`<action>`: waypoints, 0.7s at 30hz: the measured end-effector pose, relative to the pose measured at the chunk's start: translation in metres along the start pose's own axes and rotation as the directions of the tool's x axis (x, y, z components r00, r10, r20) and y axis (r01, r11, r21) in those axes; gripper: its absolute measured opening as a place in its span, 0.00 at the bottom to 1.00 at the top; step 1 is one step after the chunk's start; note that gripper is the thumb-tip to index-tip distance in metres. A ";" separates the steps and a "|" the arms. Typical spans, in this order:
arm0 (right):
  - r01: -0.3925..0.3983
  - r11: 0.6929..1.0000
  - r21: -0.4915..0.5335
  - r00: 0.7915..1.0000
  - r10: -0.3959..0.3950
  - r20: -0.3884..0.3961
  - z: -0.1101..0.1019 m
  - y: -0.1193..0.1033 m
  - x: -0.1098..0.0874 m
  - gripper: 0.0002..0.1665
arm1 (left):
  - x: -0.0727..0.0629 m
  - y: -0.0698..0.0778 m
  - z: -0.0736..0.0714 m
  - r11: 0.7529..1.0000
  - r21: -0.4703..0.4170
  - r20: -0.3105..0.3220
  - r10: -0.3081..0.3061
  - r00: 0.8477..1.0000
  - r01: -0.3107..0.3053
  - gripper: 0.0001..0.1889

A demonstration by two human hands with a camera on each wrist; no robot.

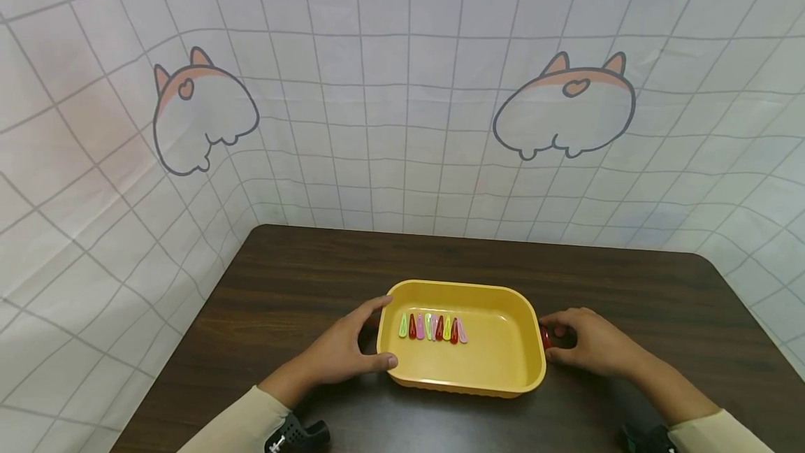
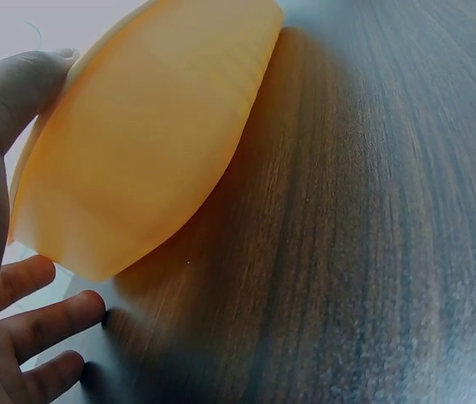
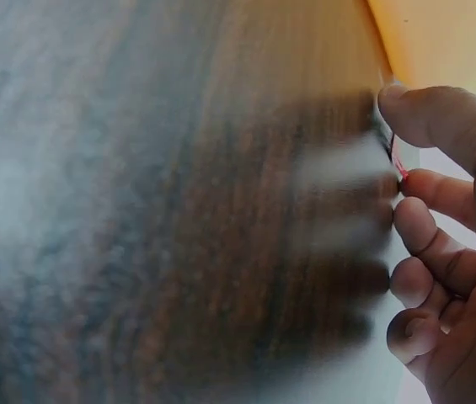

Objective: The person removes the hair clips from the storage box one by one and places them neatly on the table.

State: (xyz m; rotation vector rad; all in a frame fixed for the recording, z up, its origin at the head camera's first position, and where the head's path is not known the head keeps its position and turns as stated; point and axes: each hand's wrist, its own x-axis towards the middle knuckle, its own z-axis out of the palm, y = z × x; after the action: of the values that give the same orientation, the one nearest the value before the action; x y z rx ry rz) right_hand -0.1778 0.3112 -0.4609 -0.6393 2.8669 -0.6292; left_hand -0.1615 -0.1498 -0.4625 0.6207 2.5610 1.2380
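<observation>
A yellow plastic tray (image 1: 497, 348) rests on the table. Inside it, on the left half, lies a row of several snap hair clips (image 1: 439, 328) in green, red, pink and yellow. My left hand (image 1: 342, 348) holds the tray's left end, thumb at the near corner of the rim and forefinger at the far one. In the left wrist view the tray's outer wall (image 2: 145, 143) fills the space beside the thumb. Just right of the tray, my right hand (image 1: 588, 341) pinches a red hair clip (image 1: 544, 336) between thumb and forefinger, low over the tabletop; the fingers partly hide it.
The dark wood-grain table (image 1: 314, 257) has rounded far corners. Behind it and at the sides hangs a white grid-patterned cloth (image 1: 402, 89) with cartoon animal prints. A dark device (image 1: 295, 435) sits on the left wrist.
</observation>
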 end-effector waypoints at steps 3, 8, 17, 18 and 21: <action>0.000 1.000 0.006 1.000 0.000 -0.008 -0.003 0.000 0.001 0.34 | 0.000 0.000 0.000 1.000 -0.006 0.000 0.001 1.000 -0.001 0.51; -0.003 1.000 0.015 0.998 0.004 -0.056 -0.015 -0.003 0.001 0.36 | 0.000 -0.001 0.000 1.000 -0.017 0.003 0.001 1.000 -0.001 0.51; 0.014 1.000 0.007 0.993 -0.013 -0.116 -0.034 -0.019 0.004 0.36 | -0.001 -0.001 0.000 1.000 -0.020 -0.001 0.004 1.000 -0.005 0.51; 0.014 1.000 0.011 0.993 -0.012 -0.119 -0.035 -0.021 0.005 0.36 | -0.001 -0.001 0.000 1.000 -0.018 -0.002 0.004 1.000 -0.004 0.51; 0.018 1.000 0.018 0.992 -0.015 -0.123 -0.037 -0.027 0.007 0.37 | 0.000 -0.001 0.000 1.000 -0.009 -0.003 -0.002 1.000 0.002 0.51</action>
State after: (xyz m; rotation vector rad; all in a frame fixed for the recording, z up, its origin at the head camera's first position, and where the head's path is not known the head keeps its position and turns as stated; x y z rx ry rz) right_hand -0.1821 0.3000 -0.4162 -0.6434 2.9671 -0.7223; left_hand -0.1614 -0.1501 -0.4633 0.6145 2.5568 1.2500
